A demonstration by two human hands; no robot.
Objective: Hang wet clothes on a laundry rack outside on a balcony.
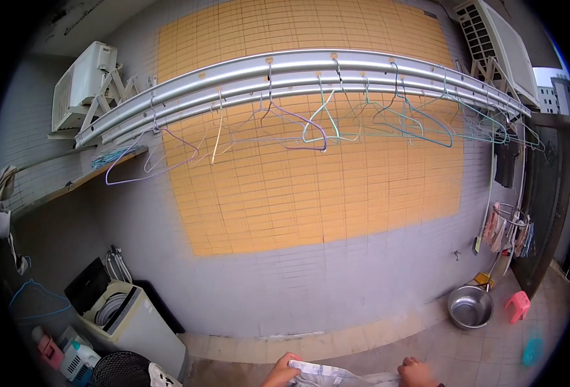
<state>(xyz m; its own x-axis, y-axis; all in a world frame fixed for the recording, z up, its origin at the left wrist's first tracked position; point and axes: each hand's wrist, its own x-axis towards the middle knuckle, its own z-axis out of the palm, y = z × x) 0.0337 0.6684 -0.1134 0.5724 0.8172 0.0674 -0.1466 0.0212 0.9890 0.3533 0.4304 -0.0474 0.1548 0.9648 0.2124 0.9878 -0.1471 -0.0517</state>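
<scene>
At the bottom middle of the head view, my left hand (282, 370) grips one end of the upper edge of a light, whitish piece of cloth (335, 376). My right hand (416, 371) is closed on the other end of that edge. The cloth hangs between the two hands, and its lower part is cut off by the picture's rim. High above both hands, wire clothes hangers (325, 141) in purple, green, blue and white hang from silver metal rails (304, 66).
A top-loading washing machine (142, 319) with its lid up stands at lower left, beside a black basket (102, 370). At right are a steel basin (470, 307), a pink stool (519, 306) and a round drying rack (510, 215) with small cloths. A blue hanger (40, 297) hangs far left.
</scene>
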